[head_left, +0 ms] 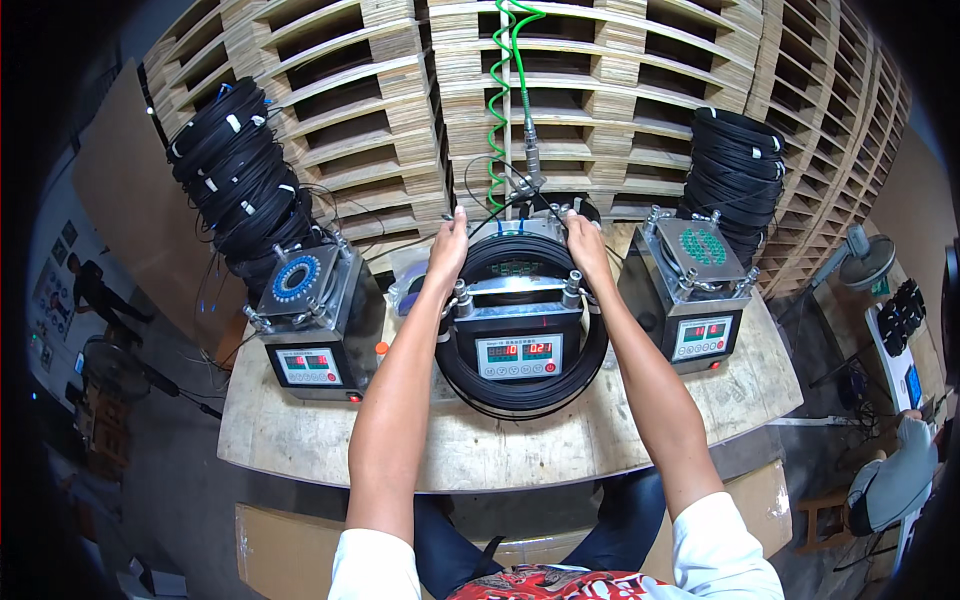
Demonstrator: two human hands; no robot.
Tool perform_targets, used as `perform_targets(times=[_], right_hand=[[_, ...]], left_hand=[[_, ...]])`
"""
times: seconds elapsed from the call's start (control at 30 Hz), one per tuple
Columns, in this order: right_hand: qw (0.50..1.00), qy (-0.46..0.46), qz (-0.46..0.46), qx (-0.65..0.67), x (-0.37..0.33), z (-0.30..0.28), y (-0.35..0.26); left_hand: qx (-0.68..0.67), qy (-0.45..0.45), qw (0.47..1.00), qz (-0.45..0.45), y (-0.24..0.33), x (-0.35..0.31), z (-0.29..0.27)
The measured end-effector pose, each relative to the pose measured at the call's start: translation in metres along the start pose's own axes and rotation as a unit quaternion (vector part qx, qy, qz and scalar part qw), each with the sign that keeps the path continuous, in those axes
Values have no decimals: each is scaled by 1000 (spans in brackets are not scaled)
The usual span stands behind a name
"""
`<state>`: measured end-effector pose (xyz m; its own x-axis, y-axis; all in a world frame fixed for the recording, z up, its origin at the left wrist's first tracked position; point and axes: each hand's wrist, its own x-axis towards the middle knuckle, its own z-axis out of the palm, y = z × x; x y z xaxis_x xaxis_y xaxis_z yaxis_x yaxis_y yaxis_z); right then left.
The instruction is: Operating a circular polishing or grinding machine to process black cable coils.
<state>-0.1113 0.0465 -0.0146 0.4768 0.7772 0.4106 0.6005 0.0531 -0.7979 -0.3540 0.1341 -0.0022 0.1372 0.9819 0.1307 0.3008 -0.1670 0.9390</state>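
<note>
A thick coil of black cable hangs like a ring around the front of the middle machine, which has a lit red display. My left hand is closed at the coil's upper left, thumb pointing up. Across from it, my right hand grips the upper right of the coil. Both hands' fingers are partly hidden behind the ring. Thin loose cable ends cross between the hands above the machine's top.
Similar machines stand left and right on the wooden table. Tall stacks of black cable coils rise behind them, left and right. A green air hose hangs before wooden pallets. Another person sits at far right.
</note>
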Motion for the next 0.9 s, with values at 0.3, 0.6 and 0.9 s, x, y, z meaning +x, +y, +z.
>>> perform_targets(times=[0.3, 0.6, 0.9], right_hand=[[998, -6, -49, 38, 9, 12, 25], [991, -46, 8, 126, 7, 15, 16], [999, -36, 2, -2, 6, 8, 7]], left_hand=[[20, 8, 999, -45, 6, -3, 1], [9, 31, 999, 3, -10, 10, -2], [35, 19, 999, -27, -1, 3, -4]])
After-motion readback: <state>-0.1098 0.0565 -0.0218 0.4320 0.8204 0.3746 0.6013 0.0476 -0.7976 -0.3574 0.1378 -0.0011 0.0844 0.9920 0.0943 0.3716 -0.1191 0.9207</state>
